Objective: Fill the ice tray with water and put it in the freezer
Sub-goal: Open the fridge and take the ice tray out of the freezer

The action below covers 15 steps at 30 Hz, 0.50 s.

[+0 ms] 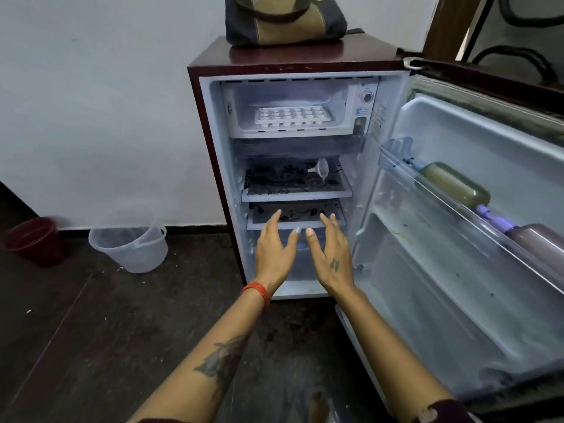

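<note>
Ice tray (293, 117) in freezer compartment, well above hands | left hand (274, 248), right hand (331, 251): fingers spread, empty

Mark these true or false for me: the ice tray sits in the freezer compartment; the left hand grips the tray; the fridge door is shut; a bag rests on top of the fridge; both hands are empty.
1. The ice tray sits in the freezer compartment: true.
2. The left hand grips the tray: false; it hovers open, lower down, in front of the shelves.
3. The fridge door is shut: false; it stands wide open to the right.
4. A bag rests on top of the fridge: true.
5. Both hands are empty: true; the right hand also holds nothing.
</note>
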Each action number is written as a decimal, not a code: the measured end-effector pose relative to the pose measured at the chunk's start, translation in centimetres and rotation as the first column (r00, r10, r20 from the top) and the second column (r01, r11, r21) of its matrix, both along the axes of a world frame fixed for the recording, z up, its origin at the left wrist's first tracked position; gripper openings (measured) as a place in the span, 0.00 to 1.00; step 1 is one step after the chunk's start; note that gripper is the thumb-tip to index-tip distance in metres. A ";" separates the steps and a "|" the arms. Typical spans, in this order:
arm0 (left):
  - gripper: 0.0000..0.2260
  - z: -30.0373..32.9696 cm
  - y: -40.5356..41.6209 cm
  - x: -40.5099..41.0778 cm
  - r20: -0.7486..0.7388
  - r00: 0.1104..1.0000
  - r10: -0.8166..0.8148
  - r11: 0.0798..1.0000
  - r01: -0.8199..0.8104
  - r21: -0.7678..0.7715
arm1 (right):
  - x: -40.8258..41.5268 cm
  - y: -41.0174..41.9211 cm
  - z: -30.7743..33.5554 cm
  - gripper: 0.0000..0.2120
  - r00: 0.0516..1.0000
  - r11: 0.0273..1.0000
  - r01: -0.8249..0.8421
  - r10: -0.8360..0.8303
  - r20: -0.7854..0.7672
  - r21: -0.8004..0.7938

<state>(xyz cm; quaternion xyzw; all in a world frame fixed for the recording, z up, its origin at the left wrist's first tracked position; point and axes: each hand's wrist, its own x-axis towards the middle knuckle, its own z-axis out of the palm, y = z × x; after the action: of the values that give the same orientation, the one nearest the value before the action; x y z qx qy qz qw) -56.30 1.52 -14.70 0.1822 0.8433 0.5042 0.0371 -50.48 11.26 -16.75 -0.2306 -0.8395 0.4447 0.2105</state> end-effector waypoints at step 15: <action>0.28 -0.5 7.5 -13.5 0.007 0.999 0.043 0.999 -0.043 -0.011 | -13.1 8.7 -0.8 0.29 0.996 0.997 -0.074 0.073 0.048 0.032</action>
<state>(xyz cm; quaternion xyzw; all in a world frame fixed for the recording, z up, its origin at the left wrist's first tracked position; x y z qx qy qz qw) -69.77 8.98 -15.23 0.1620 0.8497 0.5008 0.0302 -63.57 19.95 -17.58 -0.2063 -0.8596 0.4322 0.1780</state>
